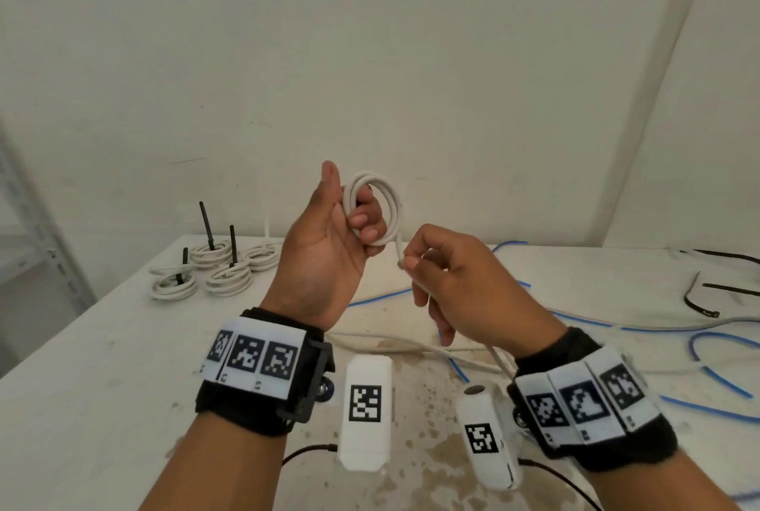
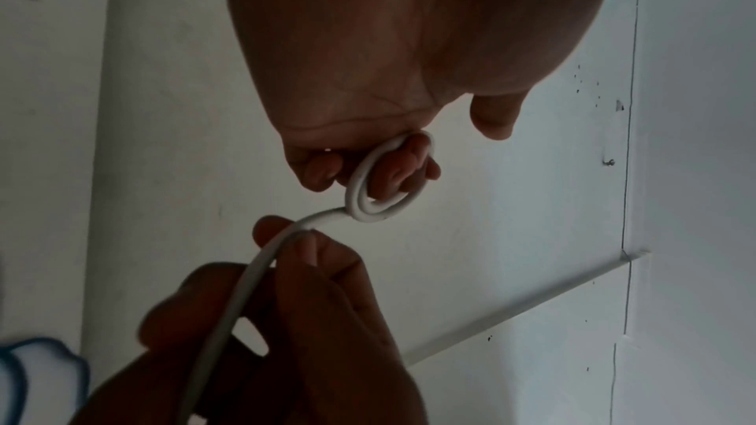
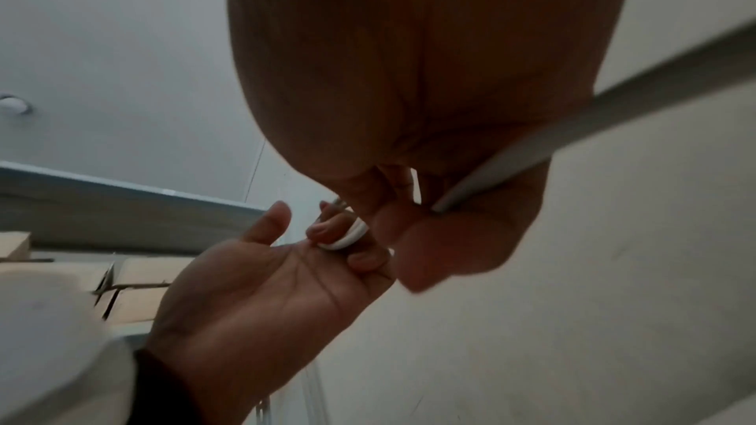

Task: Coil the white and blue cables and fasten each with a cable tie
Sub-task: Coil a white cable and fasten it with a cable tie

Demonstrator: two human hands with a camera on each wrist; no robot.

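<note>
The white cable [image 1: 376, 206] is raised above the table [image 1: 103, 366], wound into a small round coil of two or three smooth, rubbery loops around the curled fingers of the left hand [image 1: 325, 251], thumb upright. The right hand [image 1: 460, 288] pinches the loose run just below the coil. The tail vanishes behind the right wrist. Thin blue cables [image 1: 719, 383] sprawl on the stained tabletop; finished white coils [image 1: 214, 270] with black cable ties [image 1: 205, 224] sit at the far left corner.
</note>
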